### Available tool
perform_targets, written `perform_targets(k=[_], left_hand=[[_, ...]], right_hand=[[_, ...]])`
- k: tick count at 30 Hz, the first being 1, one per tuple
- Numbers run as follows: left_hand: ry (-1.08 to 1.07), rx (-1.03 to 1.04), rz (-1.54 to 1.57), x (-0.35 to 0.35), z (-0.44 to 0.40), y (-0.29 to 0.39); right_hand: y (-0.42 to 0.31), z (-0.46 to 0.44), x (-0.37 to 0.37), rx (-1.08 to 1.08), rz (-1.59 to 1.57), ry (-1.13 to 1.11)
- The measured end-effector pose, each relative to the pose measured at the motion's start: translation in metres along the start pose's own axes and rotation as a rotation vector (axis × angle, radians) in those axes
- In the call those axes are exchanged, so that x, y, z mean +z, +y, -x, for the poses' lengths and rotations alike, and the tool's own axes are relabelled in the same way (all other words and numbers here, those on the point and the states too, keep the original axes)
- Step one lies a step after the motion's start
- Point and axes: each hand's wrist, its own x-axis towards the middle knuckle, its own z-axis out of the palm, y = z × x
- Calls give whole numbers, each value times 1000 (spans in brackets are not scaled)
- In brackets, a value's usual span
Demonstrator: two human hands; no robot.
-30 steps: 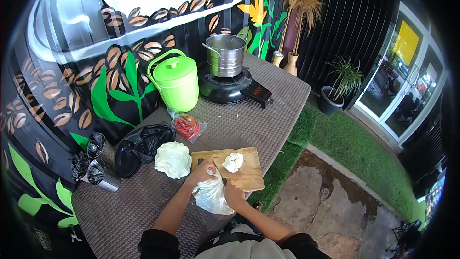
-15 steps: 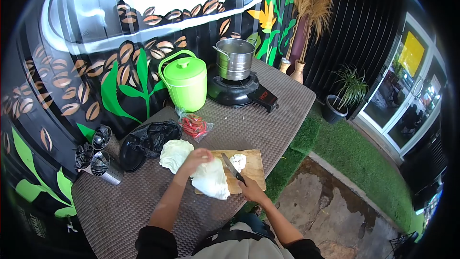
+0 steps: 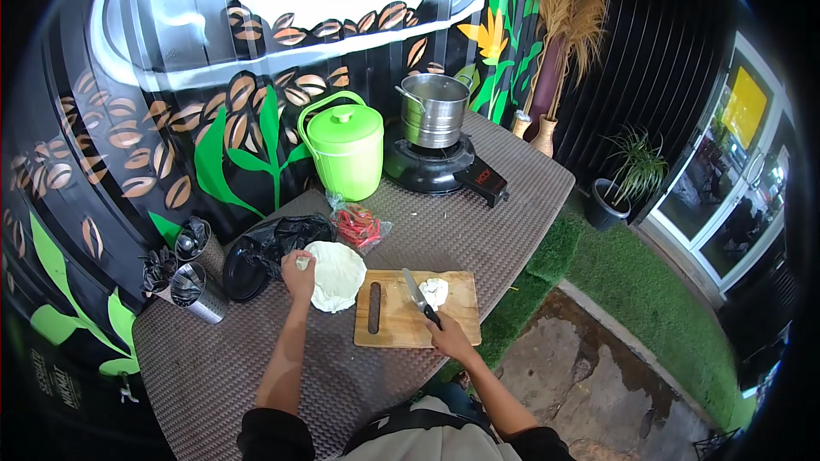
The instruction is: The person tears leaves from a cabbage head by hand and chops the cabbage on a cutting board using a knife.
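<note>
My left hand (image 3: pixel 298 275) is closed on the left edge of a pale cabbage leaf (image 3: pixel 336 277), which lies broad and roughly round on the table just left of the cutting board. How many leaves are layered there I cannot tell. My right hand (image 3: pixel 450 337) grips the black handle of a kitchen knife (image 3: pixel 418 294), its blade pointing away over the board. Right beside the blade, a small heap of white pieces (image 3: pixel 434 293) rests on the wooden cutting board (image 3: pixel 397 324), which has a long handle slot on its left.
Behind the leaf are a bag of red chillies (image 3: pixel 357 226), a black plastic bag (image 3: pixel 295 235) and a black plate (image 3: pixel 243 277). Cutlery cups (image 3: pixel 202 297) stand left. Farther back are a green lidded bucket (image 3: pixel 346 154) and a steel pot (image 3: pixel 434 111) on a portable stove (image 3: pixel 427 169).
My left hand has moved left, carrying a leaf off the board onto the one beside it. The board's slot is now uncovered. The knife stays in my right hand near the white pieces.
</note>
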Motion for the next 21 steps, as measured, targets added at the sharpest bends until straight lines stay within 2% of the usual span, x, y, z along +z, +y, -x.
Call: perform_targets(k=[1, 2, 4, 5, 7, 9, 11, 13, 14, 16, 21], left_hand=[[44, 104, -269, -2, 6, 15], [43, 101, -267, -2, 12, 30], [318, 373, -558, 2, 24, 68], [321, 371, -554, 5, 31, 85], [148, 576, -465, 14, 43, 109], [-210, 516, -72, 44, 60, 99], [-644, 314, 138, 76, 82, 92], [-895, 459, 157, 104, 108, 85], [-899, 462, 162, 110, 125, 85], [-835, 897, -386, 113, 152, 90], [-867, 837, -493, 108, 164, 92]], right_hand=[[-5, 3, -4, 2, 3, 0], [-10, 7, -8, 42, -39, -6], [-11, 11, -14, 80, -77, -11], [-6, 11, -15, 100, -192, 26], [5, 12, -17, 119, -306, 65], [19, 10, -21, 59, -386, 159], [22, 15, -31, 23, -407, 143], [15, 24, -36, 126, -502, 156], [17, 28, -39, 128, -501, 162], [21, 34, -43, 152, -580, 110], [28, 50, -52, 193, -645, 93]])
